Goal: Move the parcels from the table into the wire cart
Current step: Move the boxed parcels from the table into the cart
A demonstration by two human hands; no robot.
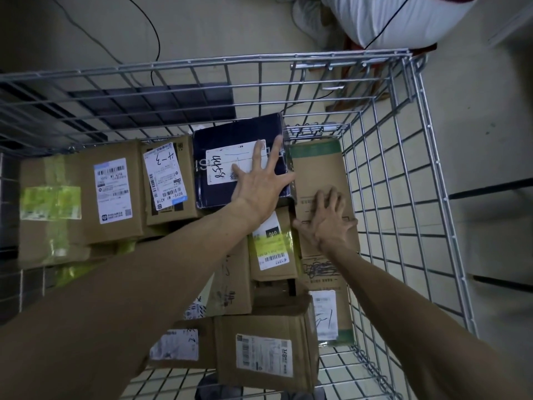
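Observation:
I look down into the wire cart (403,174), which holds several parcels. My left hand (259,180) lies flat with spread fingers on a dark blue box (219,140) with a white label, at the cart's far side. My right hand (326,220) presses with spread fingers on a long brown carton (317,168) lying along the cart's right wall. Brown cardboard boxes with shipping labels fill the left side (112,192) and the near side (265,353). A small box with yellow tape (274,249) sits between my forearms.
The cart's right strip (383,226) shows bare wire floor beside the long carton. Beyond the far rim, a person in white clothes (398,18) is partly in view, and a black cable (155,39) runs across the floor.

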